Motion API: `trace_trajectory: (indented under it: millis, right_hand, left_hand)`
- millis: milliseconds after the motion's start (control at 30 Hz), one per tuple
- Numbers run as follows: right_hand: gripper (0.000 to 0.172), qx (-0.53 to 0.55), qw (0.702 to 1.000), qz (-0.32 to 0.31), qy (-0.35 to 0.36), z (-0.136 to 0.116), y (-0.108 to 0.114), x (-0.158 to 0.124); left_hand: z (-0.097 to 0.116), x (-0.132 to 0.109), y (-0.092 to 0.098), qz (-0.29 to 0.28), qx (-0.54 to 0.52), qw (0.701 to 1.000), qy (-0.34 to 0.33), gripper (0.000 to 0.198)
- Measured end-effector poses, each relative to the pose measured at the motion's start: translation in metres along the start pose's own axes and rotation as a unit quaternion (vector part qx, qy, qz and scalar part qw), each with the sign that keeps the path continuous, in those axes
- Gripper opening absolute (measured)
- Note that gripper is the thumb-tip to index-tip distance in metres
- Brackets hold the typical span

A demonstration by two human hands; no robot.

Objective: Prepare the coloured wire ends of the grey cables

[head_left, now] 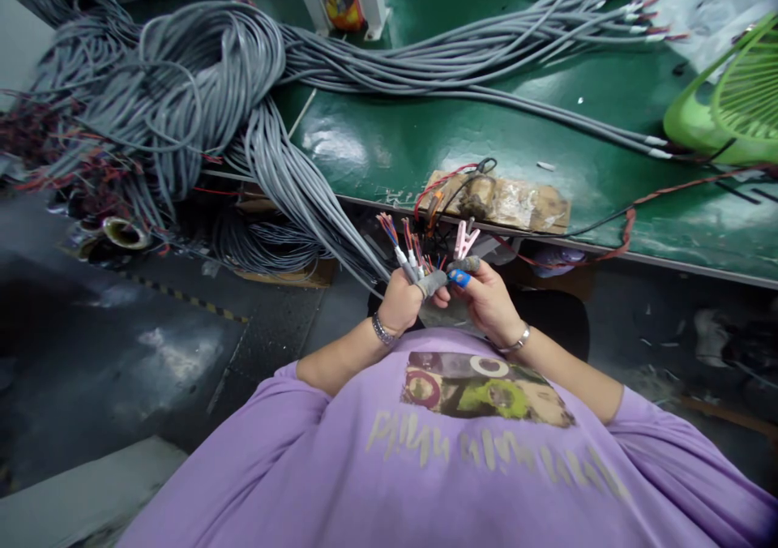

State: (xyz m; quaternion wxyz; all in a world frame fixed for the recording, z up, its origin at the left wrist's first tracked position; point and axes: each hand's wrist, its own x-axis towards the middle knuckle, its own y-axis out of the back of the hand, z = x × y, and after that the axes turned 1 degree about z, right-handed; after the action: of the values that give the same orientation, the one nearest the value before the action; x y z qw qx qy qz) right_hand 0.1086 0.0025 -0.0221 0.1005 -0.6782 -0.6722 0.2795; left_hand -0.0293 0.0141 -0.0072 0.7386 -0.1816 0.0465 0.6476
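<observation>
My left hand [402, 298] is closed around several grey cables [408, 271], its thumb wrapped in grey tape. Out of their white-collared ends fan thin coloured wires [387, 225], mostly red and blue. My right hand [491, 305] meets it at the fingertips, pinching at thin wires [438, 265] there; the exact grip is partly hidden. Blue tape is around its thumb and a grey wrap covers a finger. Just beyond that hand stands a pink clip [466, 240], near the table edge. The held cables run back left to a large bundle.
A big coil of grey cable [212, 70] lies on the green table [377, 134], with a long bundle [425, 66] stretching right. A stained wooden block [516, 201] sits at the front edge, beside red and black leads. A green fan [729, 94] stands at right.
</observation>
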Motion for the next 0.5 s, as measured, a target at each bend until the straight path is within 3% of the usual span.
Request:
trace_trajectory:
  millis: [100, 233, 367, 500]
  right_hand:
    - [0.02, 0.009, 0.999, 0.025, -0.022, 0.001, 0.007, 0.003]
    - [0.022, 0.049, 0.996, 0.005, -0.07, -0.003, 0.016, 0.003]
    - [0.031, -0.014, 0.996, -0.016, -0.084, -0.007, 0.016, 0.0]
    - [0.019, -0.063, 0.995, -0.015, -0.074, -0.01, 0.017, 0.001]
  left_hand:
    - [-0.002, -0.002, -0.001, 0.028, -0.001, 0.999, -0.025, 0.034]
    - [-0.006, -0.003, -0.001, 0.049, -0.018, 0.998, -0.043, 0.034]
    - [-0.008, -0.004, 0.0, 0.034, -0.009, 0.998, -0.059, 0.031]
    - [-0.005, -0.007, 0.001, 0.014, -0.005, 0.998, -0.056, 0.031]
